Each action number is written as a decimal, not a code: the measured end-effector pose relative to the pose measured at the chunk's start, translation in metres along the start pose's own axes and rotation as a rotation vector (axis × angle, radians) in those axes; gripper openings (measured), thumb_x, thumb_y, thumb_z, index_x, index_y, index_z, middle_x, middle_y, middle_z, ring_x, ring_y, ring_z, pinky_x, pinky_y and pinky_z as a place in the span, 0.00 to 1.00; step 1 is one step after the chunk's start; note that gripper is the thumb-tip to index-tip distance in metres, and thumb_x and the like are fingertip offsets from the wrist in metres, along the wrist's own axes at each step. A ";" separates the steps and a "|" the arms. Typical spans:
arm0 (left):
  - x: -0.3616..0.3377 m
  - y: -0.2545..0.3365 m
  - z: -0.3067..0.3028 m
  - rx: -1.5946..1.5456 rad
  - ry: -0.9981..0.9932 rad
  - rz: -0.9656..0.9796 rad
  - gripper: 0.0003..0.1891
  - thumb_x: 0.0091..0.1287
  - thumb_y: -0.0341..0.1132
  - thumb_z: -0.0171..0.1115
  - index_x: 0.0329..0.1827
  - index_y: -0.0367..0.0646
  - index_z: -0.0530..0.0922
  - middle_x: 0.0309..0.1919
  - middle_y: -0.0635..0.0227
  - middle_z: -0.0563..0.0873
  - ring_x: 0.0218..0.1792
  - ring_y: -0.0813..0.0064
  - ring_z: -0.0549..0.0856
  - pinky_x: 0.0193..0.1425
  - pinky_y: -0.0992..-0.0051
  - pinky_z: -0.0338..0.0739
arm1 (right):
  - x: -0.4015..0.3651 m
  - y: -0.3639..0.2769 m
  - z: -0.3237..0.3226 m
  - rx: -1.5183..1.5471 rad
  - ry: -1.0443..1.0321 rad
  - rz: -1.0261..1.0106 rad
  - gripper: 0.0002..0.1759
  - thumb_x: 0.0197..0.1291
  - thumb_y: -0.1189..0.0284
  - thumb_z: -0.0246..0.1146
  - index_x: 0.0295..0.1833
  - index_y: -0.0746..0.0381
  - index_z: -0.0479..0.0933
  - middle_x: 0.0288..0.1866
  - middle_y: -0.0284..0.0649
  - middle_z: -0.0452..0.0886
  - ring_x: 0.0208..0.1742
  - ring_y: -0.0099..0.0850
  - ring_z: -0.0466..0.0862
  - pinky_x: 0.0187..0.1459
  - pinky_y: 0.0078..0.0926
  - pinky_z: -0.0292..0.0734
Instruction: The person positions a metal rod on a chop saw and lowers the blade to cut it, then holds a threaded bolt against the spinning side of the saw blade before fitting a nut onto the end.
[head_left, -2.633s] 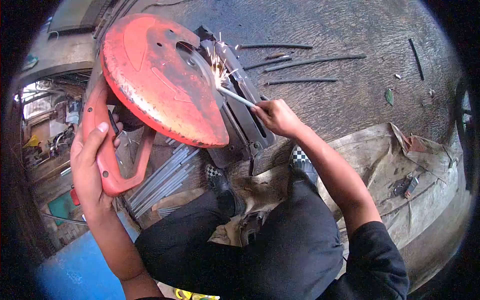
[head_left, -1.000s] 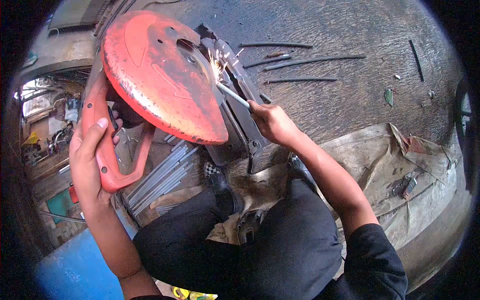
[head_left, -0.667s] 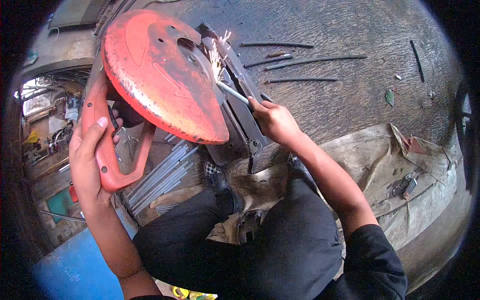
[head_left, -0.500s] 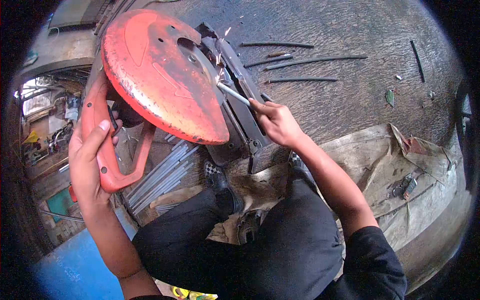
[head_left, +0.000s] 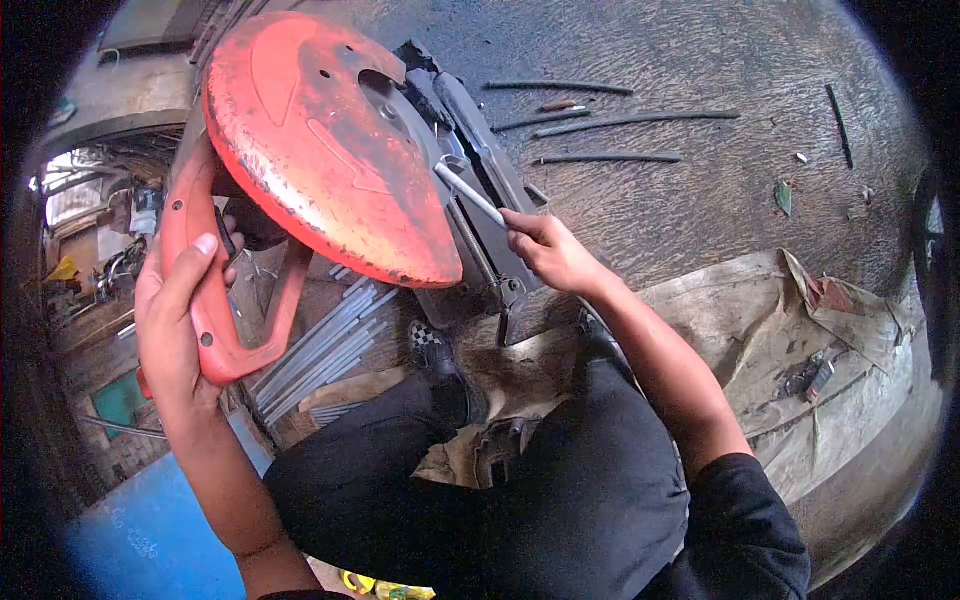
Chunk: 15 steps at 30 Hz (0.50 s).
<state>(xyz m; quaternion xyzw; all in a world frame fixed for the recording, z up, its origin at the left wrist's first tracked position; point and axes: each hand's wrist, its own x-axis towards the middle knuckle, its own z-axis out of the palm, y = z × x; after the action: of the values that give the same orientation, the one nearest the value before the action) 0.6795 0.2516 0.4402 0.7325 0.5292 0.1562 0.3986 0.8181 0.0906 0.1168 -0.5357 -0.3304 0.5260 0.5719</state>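
Note:
My left hand is wrapped round the orange handle of a cut-off saw, thumb on its near side. The saw's scuffed orange guard covers most of the disc. Between thumb and fingers, my right hand grips a short grey metal rod. The rod's far end lies beside the disc, above the dark saw base; whether it touches the disc cannot be told. No sparks show.
Several dark rods lie on the worn floor beyond the saw. A bundle of grey rods is left of the base. A crumpled cloth spreads at the right, and a blue panel stands at the lower left.
The sparks at the disc are gone. The rod in my right hand has shifted slightly and its angle is a little steeper. My left hand still holds the handle.

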 end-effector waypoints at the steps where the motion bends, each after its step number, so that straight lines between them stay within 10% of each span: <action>1: 0.000 0.000 0.000 -0.003 -0.004 0.000 0.21 0.63 0.35 0.60 0.57 0.36 0.72 0.41 0.70 0.80 0.39 0.83 0.78 0.45 0.81 0.73 | 0.000 0.003 0.001 -0.073 0.036 -0.037 0.23 0.65 0.73 0.51 0.64 0.69 0.66 0.24 0.27 0.66 0.28 0.15 0.65 0.29 0.19 0.64; 15: -0.002 0.003 0.006 -0.022 0.041 -0.004 0.21 0.63 0.36 0.61 0.56 0.35 0.72 0.41 0.68 0.80 0.38 0.82 0.79 0.44 0.82 0.73 | -0.003 -0.001 0.003 -0.366 0.169 -0.282 0.24 0.58 0.80 0.52 0.62 0.68 0.68 0.30 0.59 0.73 0.31 0.46 0.79 0.36 0.35 0.74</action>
<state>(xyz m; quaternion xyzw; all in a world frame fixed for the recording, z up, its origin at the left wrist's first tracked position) 0.6848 0.2465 0.4392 0.7236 0.5370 0.1760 0.3963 0.8149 0.0885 0.1189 -0.6210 -0.4428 0.3258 0.5587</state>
